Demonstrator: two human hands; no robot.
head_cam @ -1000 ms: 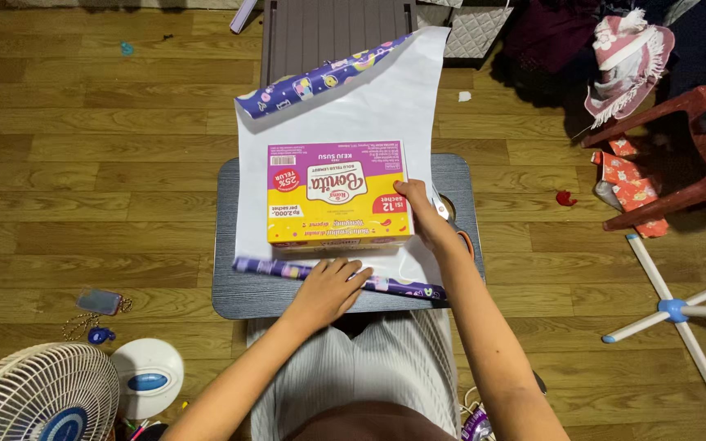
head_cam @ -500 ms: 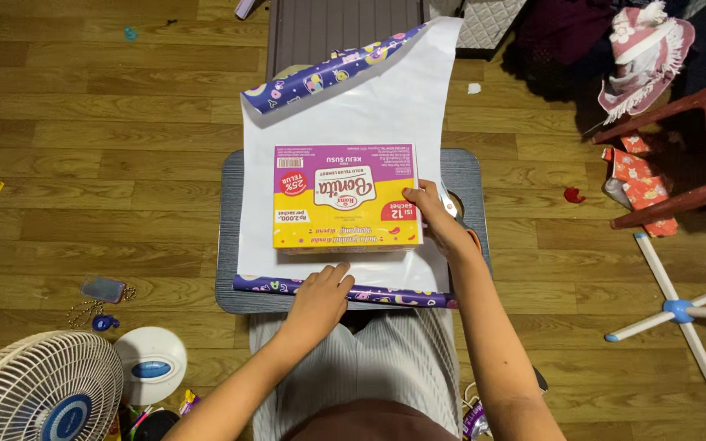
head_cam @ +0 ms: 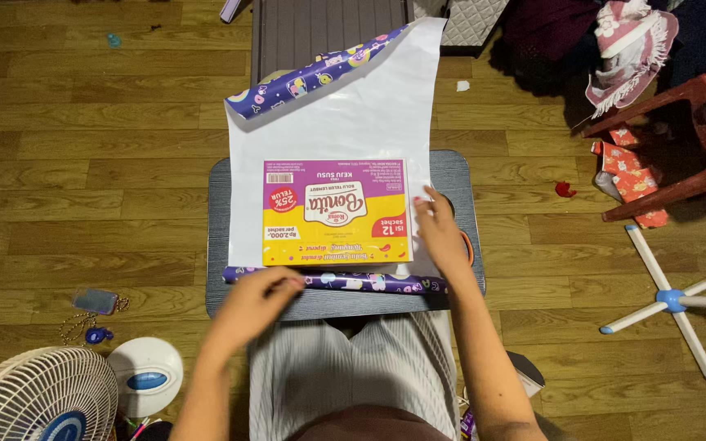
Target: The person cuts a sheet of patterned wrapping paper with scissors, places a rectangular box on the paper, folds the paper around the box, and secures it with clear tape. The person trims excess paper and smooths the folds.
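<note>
A pink and yellow cardboard box point(head_cam: 337, 211) lies flat on a sheet of wrapping paper point(head_cam: 353, 122), white side up, purple patterned side curling at the far end. The sheet covers a small grey lap table point(head_cam: 461, 175). The near edge of the paper point(head_cam: 369, 282) is curled up against the box's front. My left hand point(head_cam: 253, 302) holds that curled edge at its left part. My right hand point(head_cam: 439, 233) rests on the paper beside the box's right side, fingers spread, partly over orange-handled scissors point(head_cam: 467, 245).
A white fan point(head_cam: 38, 400) and a round white device point(head_cam: 147, 376) sit on the wooden floor at lower left, near a phone point(head_cam: 96, 300). A red plastic chair point(head_cam: 680, 155) with clothes stands at right, a white cross-shaped stand point(head_cam: 672, 300) below it.
My left hand slid left along the curled near edge of the paper. My right hand let go of the box's right edge and now lies beside it.
</note>
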